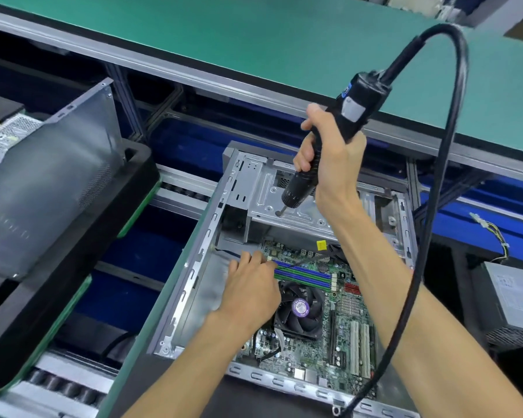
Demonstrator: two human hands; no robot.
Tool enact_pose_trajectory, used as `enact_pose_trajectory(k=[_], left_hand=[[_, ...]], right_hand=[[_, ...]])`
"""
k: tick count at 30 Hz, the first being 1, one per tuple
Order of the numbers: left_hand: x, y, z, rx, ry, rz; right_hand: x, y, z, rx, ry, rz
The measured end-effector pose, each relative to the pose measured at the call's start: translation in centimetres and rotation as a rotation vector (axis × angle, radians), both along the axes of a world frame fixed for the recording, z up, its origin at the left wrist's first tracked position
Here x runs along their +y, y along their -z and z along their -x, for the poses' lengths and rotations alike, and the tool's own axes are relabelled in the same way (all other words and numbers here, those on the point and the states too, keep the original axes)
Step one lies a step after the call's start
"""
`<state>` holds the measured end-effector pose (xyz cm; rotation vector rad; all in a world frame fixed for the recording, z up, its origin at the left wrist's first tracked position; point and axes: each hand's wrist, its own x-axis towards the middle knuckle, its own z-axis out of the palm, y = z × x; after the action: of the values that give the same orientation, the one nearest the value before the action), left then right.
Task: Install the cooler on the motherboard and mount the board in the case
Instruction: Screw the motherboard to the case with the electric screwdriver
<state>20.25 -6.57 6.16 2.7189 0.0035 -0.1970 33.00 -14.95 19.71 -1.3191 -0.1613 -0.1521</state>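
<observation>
The open metal case (194, 267) lies flat on the line, and the motherboard (338, 321) sits down inside it, toward the near side, with the black cooler (299, 309) and its purple-labelled fan already seated on the board. The left hand (251, 288) is down in the case just left of the cooler, fingers reaching onto the board's far-left corner beside the blue and green memory slots (302, 273); whether that grip is pinching something small there cannot be told. The right hand (329, 158) is up above the far end of the case, its grip wrapped tight round a black electric screwdriver (323, 140), tilted, with the bit tip hanging over the case's silver drive cage (284, 203). The tool's thick black cable (453, 146) arcs high and drops down the right side of the case. Beyond the case runs a green bench (224, 34); left of the case stands another grey chassis (52, 176), and to the right a power supply unit (511, 300).
</observation>
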Motion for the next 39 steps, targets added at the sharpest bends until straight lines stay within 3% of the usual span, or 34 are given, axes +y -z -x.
enact_pose_trajectory(k=[6, 39], left_hand=[[0.1, 0.0, 0.1, 0.018, 0.025, 0.0], [0.2, -0.7, 0.0, 0.061, 0.06, -0.019]], right_hand=[[1.3, 1.1, 0.5, -0.087, -0.027, 0.122], [2.2, 3.7, 0.8, -0.127, -0.023, 0.148]])
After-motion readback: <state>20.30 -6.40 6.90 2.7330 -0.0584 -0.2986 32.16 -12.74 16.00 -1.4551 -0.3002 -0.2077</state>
